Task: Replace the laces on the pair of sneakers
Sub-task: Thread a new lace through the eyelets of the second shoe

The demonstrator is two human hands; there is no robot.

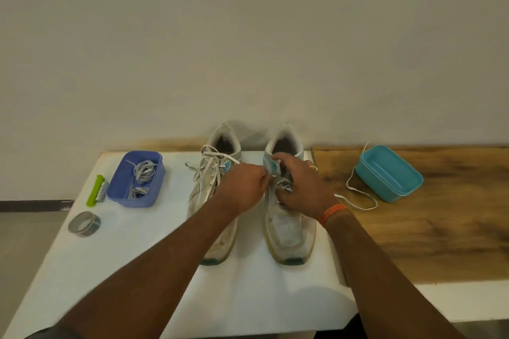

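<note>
Two worn white sneakers with teal trim stand side by side on the white board (pixel 110 270), toes toward me. The left sneaker (pixel 217 190) is laced, its lace ends loose. My left hand (pixel 243 188) reaches across it and pinches the lace (pixel 283 183) at the upper eyelets of the right sneaker (pixel 289 228). My right hand (pixel 300 186) grips the right sneaker's tongue area, thumb at the collar. One end of that lace (pixel 358 201) trails right over the wooden surface. A blue tub (pixel 136 180) at the left holds other laces (pixel 141 173).
A teal tub (pixel 388 173) sits on the wooden tabletop (pixel 440 228) at the right. A green clip with a small grey piece (pixel 96 191) and a roll of tape (pixel 84 224) lie left of the blue tub. A wall stands right behind the sneakers.
</note>
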